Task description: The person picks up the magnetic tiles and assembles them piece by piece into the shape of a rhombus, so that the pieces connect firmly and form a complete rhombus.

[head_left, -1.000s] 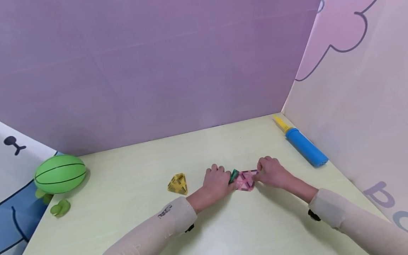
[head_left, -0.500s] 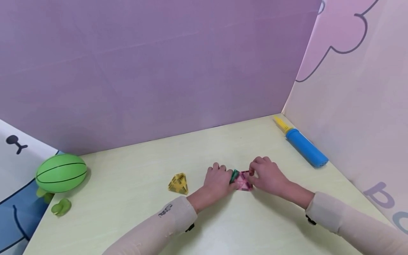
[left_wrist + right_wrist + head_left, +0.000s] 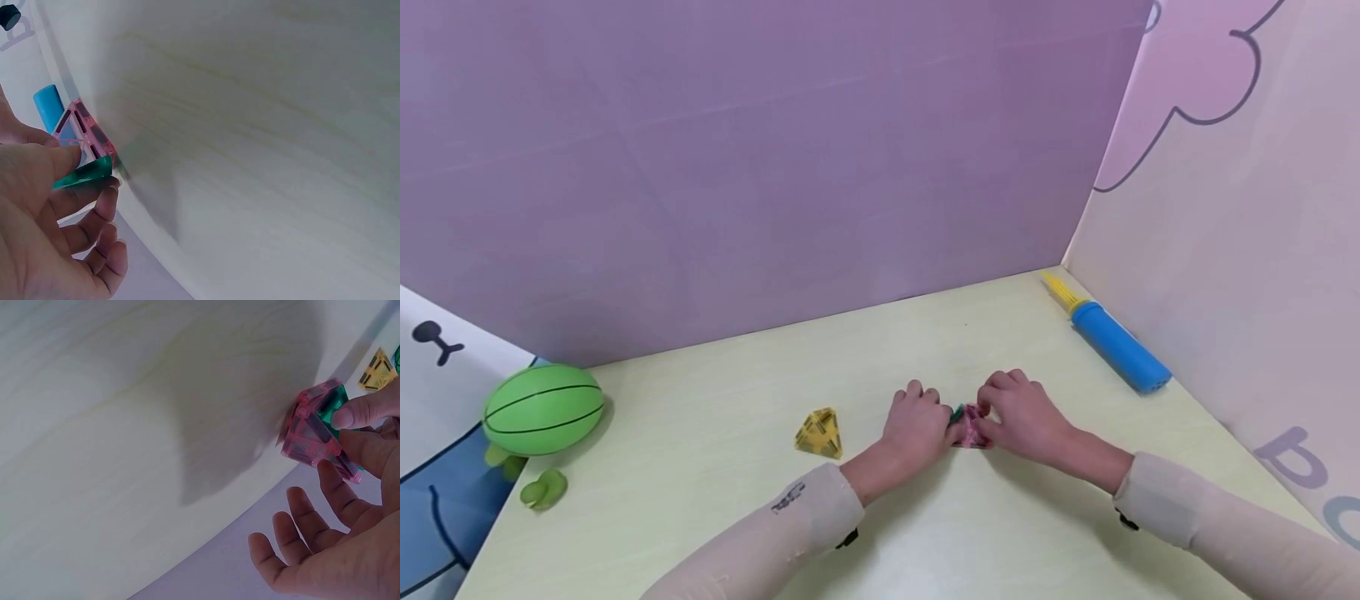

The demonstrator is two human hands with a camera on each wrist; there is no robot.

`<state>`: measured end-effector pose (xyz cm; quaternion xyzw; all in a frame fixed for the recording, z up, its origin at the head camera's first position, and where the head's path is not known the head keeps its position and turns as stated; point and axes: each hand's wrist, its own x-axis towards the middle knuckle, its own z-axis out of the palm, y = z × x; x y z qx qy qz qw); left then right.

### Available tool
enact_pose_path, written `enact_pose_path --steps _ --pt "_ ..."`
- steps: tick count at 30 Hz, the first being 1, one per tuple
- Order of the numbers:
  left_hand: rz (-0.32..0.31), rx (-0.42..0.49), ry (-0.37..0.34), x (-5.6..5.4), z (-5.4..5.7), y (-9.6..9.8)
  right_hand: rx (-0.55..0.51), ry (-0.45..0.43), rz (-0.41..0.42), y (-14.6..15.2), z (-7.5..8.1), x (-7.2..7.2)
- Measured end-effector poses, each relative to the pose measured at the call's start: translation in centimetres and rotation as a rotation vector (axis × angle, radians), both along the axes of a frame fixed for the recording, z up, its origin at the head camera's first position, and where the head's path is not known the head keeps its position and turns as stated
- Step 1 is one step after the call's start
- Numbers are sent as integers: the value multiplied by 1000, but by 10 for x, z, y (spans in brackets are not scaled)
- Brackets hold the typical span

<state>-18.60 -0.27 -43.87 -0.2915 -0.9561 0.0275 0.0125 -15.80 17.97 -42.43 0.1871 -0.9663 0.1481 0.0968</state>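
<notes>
Pink magnetic tiles (image 3: 973, 431), triangular with dark edge strips, stand folded up between my two hands. My left hand (image 3: 916, 429) pinches a green magnetic tile (image 3: 87, 172) between thumb and fingers, right against the pink ones. From the other side, my right hand (image 3: 1026, 417) pinches the pink tiles (image 3: 309, 431), its other fingers spread apart in the right wrist view. The hands partly hide the tiles in the head view. To the left of the left hand, a yellow piece of joined triangular tiles (image 3: 820, 432) rests on the table.
A blue pump (image 3: 1120, 346) with a yellow nozzle lies at the right by the wall. At the table's (image 3: 700, 417) left edge are a green striped balloon (image 3: 544, 409) and a small green curled object (image 3: 543, 490). A purple wall (image 3: 737, 167) rises behind.
My right hand has moved left toward the left hand. The pink tiles, spread out wide before, are now folded into a narrower shape. The left hand keeps its place.
</notes>
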Motion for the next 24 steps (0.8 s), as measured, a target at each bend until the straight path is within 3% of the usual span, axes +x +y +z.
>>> enact_pose_path --steps 6,14,24 --pt "-16 -30 32 3 2 2 16 -20 -7 -2 0 1" --pt "-22 -21 25 3 3 1 17 -26 2 -1 0 2" --pt "-29 -1 45 2 1 0 -24 -98 25 3 2 2"
